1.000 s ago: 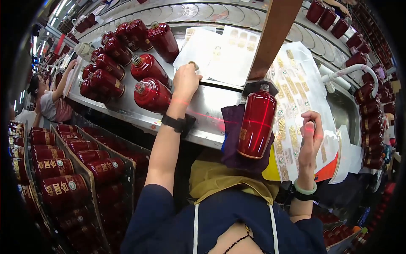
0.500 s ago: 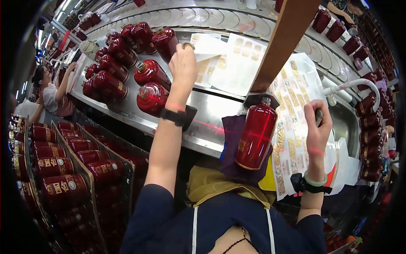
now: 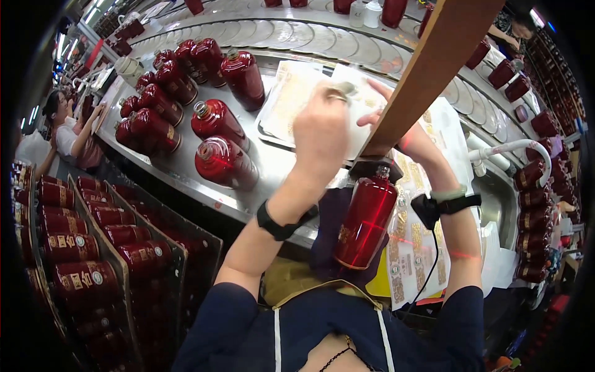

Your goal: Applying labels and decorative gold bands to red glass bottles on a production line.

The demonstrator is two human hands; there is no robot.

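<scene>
My left hand (image 3: pixel 322 127) is over the pale label sheets (image 3: pixel 290 102) on the metal bench. It is smeared by motion, with a greyish cover on a fingertip, and whether it holds anything cannot be made out. Facing it, my right hand (image 3: pixel 418 139) reaches in with fingers spread, partly hidden by the slanted wooden post (image 3: pixel 421 68). Below both hands, a glossy red bottle (image 3: pixel 367 220) lies tilted on a dark purple cloth (image 3: pixel 331 232). Its open neck rests at the dark holder (image 3: pixel 372 166) at the post's foot. Neither hand touches the bottle.
More red bottles (image 3: pixel 217 121) stand on the bench to the left. Divided crates of bottles (image 3: pixel 80 279) fill the lower left. A sheet with gold labels (image 3: pixel 421 248) hangs at right, beside a sink with a white tap (image 3: pixel 514 149). A plated conveyor (image 3: pixel 291 34) runs behind.
My left hand has moved right, away from the standing bottles. My right hand has swung left and farther away, behind the post, and its fingers have spread. The view has shifted slightly.
</scene>
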